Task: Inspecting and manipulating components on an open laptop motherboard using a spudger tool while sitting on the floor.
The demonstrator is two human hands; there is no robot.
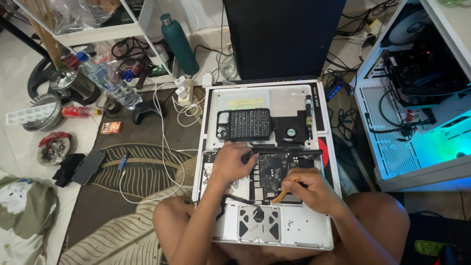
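An opened silver laptop [304,230] lies across my lap with its dark logic board [274,172] exposed. My left hand [233,162] rests on the board's left side, fingers pinching a small black part at its top edge. My right hand [309,189] grips a thin orange pry tool [280,196] whose tip touches the board's lower right. A black case of screwdriver bits [245,124] lies just beyond the laptop, with a black fan [290,132] and a black screwdriver [309,115] beside it.
A white open computer case [412,147] with glowing lights stands to the right. A black monitor [282,37] rises behind. To the left are a teal bottle [179,44], a clear water bottle [105,81], a game controller [147,110], white cables [169,152] and a patterned rug [127,172].
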